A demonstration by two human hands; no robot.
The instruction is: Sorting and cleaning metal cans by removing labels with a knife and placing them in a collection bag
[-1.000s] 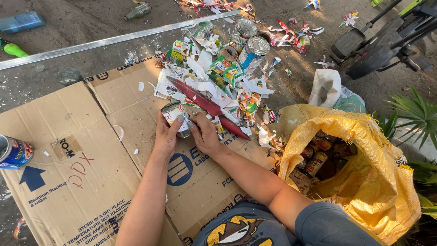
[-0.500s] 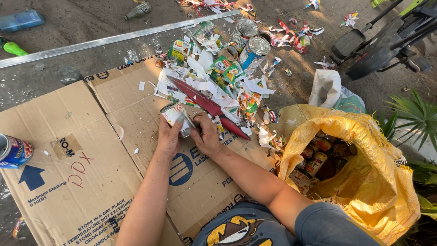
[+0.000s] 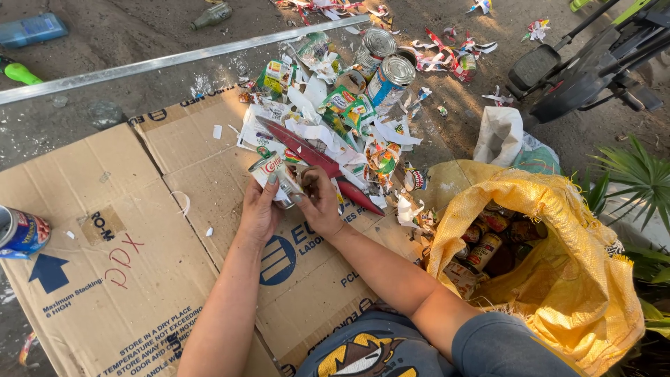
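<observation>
Left hand: your left hand (image 3: pixel 259 209) wraps the tin can (image 3: pixel 277 179) from the left, fingers curled round its side, grasping it.
Right hand: your right hand (image 3: pixel 321 202) closes in from the right, thumb and fingertips pinched at the can's lower end, where a torn edge of its paper label shows; the can is held between both hands.
Can position: the can sits tilted, its upper end pointing away from you and to the left, raised just above the flattened cardboard (image 3: pixel 139 230). It lies between your two palms, closer to the fingertips than to the wrists.
Label: white and red paper is on the can's side, partly covered by your left fingers.
Just beyond the grip: a long red strip (image 3: pixel 314 157) lies slantwise across the pile of torn labels (image 3: pixel 328 119), passing right behind your right hand.
Farther out: bare shiny cans (image 3: pixel 391 73) rest at the top of the pile.
To your right: a yellow woven sack (image 3: pixel 558 265) stands open with labelled cans inside.
To your far left: another can (image 3: pixel 21 234) lies on its side at the cardboard's edge, well apart from your hands.
</observation>
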